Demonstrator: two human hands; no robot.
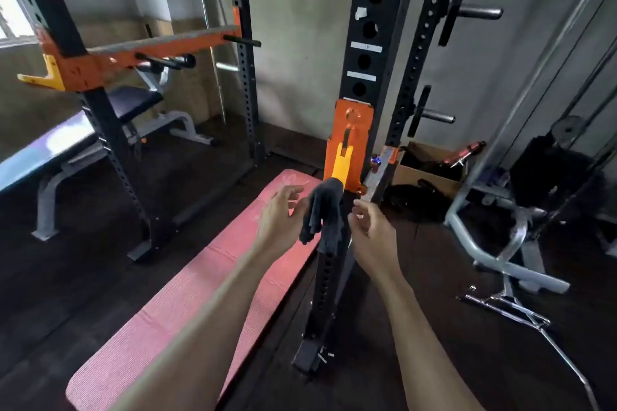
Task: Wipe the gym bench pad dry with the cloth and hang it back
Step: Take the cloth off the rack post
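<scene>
I see the dark grey cloth (323, 213) draped over the yellow-tipped orange rack hook (347, 157) — my left hand (278, 217) and right hand (370, 227) flank it, fingers spread, gripping nothing, likely so it hangs free to dry.

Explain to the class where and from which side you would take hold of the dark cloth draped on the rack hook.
Pinch the two hanging folds just below the yellow hook, coming from the front, then lift upward. The dark cloth is draped over the hook tip with both ends dangling free against the black upright, so the bunched part near the top gives most to grip. Both the left hand and right hand are open beside it.
</scene>
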